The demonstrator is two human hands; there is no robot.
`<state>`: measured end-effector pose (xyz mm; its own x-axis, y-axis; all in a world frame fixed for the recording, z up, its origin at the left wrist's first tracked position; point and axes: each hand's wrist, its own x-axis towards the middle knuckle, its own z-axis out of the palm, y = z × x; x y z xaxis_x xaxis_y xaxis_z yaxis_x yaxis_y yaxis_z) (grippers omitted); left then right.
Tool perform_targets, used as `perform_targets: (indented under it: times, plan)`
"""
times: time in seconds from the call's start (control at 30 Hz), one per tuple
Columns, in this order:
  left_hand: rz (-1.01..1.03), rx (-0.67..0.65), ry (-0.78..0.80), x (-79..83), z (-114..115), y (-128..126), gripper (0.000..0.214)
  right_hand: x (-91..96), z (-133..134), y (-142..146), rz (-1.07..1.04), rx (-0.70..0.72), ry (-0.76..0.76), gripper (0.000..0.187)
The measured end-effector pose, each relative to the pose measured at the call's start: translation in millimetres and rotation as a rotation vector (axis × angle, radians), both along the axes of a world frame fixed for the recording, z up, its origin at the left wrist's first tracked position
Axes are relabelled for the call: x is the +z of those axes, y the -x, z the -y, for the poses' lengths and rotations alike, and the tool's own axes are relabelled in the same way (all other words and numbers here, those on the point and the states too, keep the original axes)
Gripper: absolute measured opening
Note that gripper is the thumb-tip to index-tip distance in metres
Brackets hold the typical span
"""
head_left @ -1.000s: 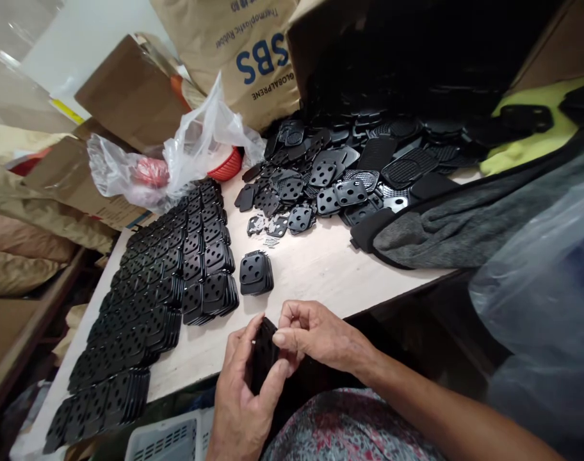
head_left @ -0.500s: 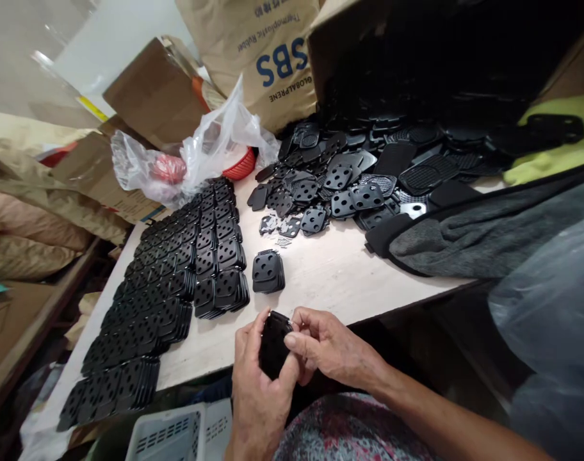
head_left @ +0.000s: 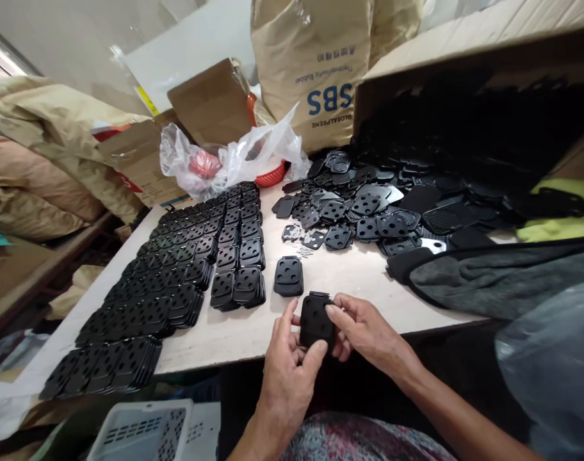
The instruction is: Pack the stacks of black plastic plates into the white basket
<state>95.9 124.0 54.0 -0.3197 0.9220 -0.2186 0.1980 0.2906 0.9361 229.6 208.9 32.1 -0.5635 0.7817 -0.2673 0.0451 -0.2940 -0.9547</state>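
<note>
Both my hands hold one black plastic plate (head_left: 316,319) with round holes, just above the table's near edge. My left hand (head_left: 288,371) grips its lower left side between thumb and fingers. My right hand (head_left: 364,330) pinches its right edge. Just beyond it a short stack of the same plates (head_left: 288,276) lies on the pale wooden table (head_left: 253,330). To the left, rows of stacked plates (head_left: 177,282) run across the table. A loose heap of black plates (head_left: 369,211) spills out of a cardboard box (head_left: 465,70) at the back right.
A clear plastic bag (head_left: 229,160) with a red basket sits at the back. A brown SBS paper sack (head_left: 321,64) stands behind it. Grey fabric (head_left: 503,278) lies on the right. A white slotted crate (head_left: 143,432) is below the table edge. Sacks are piled at left.
My hands have lifted the black plate up and forward, toward the short stack. The camera has tilted upward, so more of the sack and box shows.
</note>
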Motion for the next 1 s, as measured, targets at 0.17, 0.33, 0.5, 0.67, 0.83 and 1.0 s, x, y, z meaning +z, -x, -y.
perform_targets:
  times: [0.17,0.33,0.5,0.67,0.83,1.0]
  plan:
    - [0.051,0.042,-0.002,-9.3,3,9,0.067,7.5,-22,-1,0.137,-0.021,-0.035,0.031]
    - [0.05,0.1,-0.011,-16.6,6,21,0.063,14.2,-41,2,0.26,0.013,0.017,0.024]
    - [0.051,0.102,-0.07,-18.7,7,33,0.06,20.1,-49,5,0.34,0.002,0.05,0.026]
    - [0.071,0.092,-0.081,-19.9,5,42,0.061,26.0,-55,8,0.444,0.041,0.085,0.028]
    - [0.112,0.067,-0.083,-19.4,5,45,0.06,29.1,-58,8,0.442,0.036,0.081,0.024]
    - [0.137,0.075,-0.101,-19.0,12,50,0.057,32.0,-55,3,0.371,-0.044,0.106,0.018]
